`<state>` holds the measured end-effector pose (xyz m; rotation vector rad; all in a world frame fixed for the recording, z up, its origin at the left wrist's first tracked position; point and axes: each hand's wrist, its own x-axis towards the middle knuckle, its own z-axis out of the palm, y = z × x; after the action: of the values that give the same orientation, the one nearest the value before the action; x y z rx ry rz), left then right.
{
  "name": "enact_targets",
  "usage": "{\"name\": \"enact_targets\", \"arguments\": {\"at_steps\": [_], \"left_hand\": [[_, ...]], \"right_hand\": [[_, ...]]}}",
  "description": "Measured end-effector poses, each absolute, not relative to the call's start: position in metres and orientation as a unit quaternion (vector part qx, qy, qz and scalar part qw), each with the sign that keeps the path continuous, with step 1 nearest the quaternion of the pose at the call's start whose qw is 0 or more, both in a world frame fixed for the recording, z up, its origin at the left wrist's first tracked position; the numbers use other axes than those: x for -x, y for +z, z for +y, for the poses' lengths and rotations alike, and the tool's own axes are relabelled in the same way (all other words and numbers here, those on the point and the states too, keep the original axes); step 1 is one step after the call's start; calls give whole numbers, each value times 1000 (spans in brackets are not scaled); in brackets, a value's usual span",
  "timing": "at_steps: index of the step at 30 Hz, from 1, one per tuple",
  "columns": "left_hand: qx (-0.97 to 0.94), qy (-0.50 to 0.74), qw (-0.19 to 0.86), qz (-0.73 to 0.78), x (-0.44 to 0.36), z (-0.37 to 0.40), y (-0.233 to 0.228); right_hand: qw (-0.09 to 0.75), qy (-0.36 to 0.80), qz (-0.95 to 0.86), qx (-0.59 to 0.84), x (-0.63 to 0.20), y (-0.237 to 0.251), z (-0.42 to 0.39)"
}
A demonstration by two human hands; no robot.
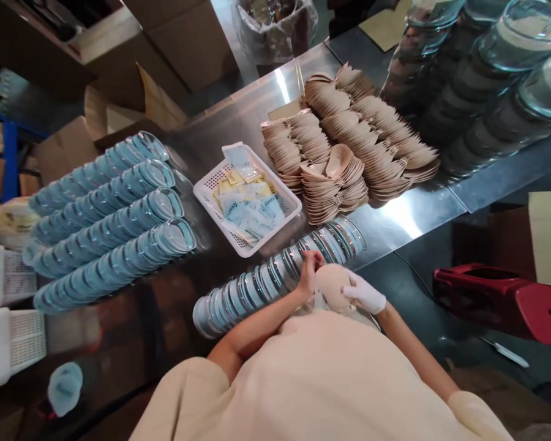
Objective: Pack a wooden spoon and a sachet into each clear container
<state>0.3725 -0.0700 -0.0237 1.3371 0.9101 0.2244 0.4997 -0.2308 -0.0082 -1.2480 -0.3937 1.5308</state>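
Note:
My left hand (309, 274) and my gloved right hand (364, 294) together hold a beige wooden dish (333, 286) close to my chest. The left fingers pinch its upper left edge and the right hand cups its right side. Just beyond the dish lies a long row of clear round lids (275, 275) on its side on the steel table (408, 217). Further back stand piles of stacked beige wooden dishes (349, 153).
A white plastic basket (206, 187) with blue and yellow sachets sits mid-table. Several rows of clear lidded cups (114, 214) lie at the left, stacked clear containers (487, 67) at the right. Cardboard boxes (183, 37) stand behind. A red object (500, 300) lies low at the right.

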Motion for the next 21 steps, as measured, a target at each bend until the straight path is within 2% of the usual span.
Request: {"name": "enact_targets", "arguments": {"at_steps": [3,5,7,11,14,16,18,21], "left_hand": [[-646,152,617,422,-349,-52,-27],[-759,142,519,368,-339,-22,-27],[-847,82,442,285,-335,6,-30],[-888,-43,401,222,-338,25,-49],[-881,-57,410,229,-341,21,-61],[-878,-51,419,224,-340,20,-64],[-878,-50,420,223,-339,21,-65],[-879,-54,418,224,-338,23,-64]], "right_hand": [[538,615,-133,560,-485,-17,-251],[537,522,-140,648,-489,-22,-255],[505,412,-186,735,-497,-22,-248],[349,249,-356,830,-493,-11,-202],[183,210,-461,843,-473,-9,-153],[125,192,-507,831,-464,-19,-127],[136,164,-555,804,-466,-36,-116],[202,119,-597,767,-481,-65,-132]]}}
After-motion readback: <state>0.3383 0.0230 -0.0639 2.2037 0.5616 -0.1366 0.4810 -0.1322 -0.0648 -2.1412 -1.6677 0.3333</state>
